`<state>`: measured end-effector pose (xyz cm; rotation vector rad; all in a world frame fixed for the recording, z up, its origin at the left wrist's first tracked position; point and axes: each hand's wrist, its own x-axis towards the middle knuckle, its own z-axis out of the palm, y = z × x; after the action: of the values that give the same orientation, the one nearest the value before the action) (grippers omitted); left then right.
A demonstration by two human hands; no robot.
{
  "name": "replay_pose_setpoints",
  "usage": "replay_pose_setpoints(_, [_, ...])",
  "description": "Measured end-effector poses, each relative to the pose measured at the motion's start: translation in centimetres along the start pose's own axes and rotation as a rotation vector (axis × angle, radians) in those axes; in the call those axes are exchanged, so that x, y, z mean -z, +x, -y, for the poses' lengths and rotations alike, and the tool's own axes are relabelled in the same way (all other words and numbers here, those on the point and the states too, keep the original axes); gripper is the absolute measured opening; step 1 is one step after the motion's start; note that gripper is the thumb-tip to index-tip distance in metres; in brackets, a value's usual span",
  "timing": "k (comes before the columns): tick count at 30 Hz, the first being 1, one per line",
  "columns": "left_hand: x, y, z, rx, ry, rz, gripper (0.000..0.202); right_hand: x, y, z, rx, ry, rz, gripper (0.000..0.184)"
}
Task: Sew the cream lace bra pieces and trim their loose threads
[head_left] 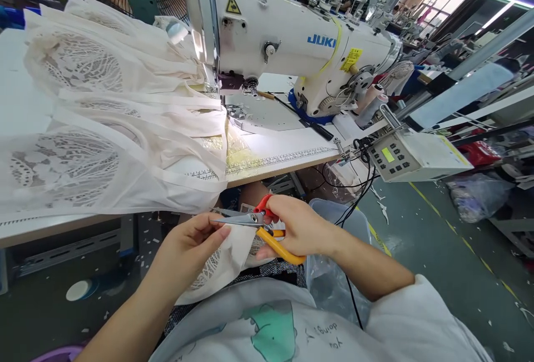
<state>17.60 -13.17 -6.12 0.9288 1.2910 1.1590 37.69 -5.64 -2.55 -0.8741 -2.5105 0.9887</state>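
Observation:
My left hand (186, 253) is closed on a piece of cream fabric with lace (225, 264), held over my lap below the table edge. My right hand (298, 226) grips small thread scissors (254, 222) with a red and orange handle. Their blades point left and meet the top edge of the fabric, right by my left fingertips. A stack of the same cream lace pieces (100, 117) lies on the table to the left of the white sewing machine (292, 34).
The table's front edge (275, 170) carries a printed ruler. A grey control box (400, 159) with a green display hangs at the right, with black cables below. A clear plastic bag (334, 284) sits by my right forearm. Fans stand behind the stack.

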Motion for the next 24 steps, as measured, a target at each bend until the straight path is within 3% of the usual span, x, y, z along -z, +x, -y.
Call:
replay_pose_setpoints(4, [0.1, 0.1, 0.1, -0.004, 0.015, -0.071, 0.029, 0.3, -0.7, 0.2, -0.046, 0.054, -0.01, 0.057])
replay_pose_setpoints(8, [0.1, 0.2, -0.2, 0.015, 0.043, -0.071, 0.03, -0.2, -1.6, 0.7, -0.139, 0.191, -0.102, 0.057])
replay_pose_setpoints(12, [-0.1, 0.2, -0.4, 0.033, 0.033, -0.097, 0.032, -1.5, -1.7, 0.9, -0.272, 0.377, -0.136, 0.053])
replay_pose_setpoints(16, [0.1, 0.1, -0.2, 0.028, 0.061, -0.109, 0.031, -3.2, -1.1, 0.7, -0.317, 0.534, -0.158, 0.054])
replay_pose_setpoints(24, [0.5, -0.1, 0.0, 0.001, 0.08, -0.095, 0.026, -4.5, -0.4, 0.6, -0.403, 0.54, -0.168, 0.055])
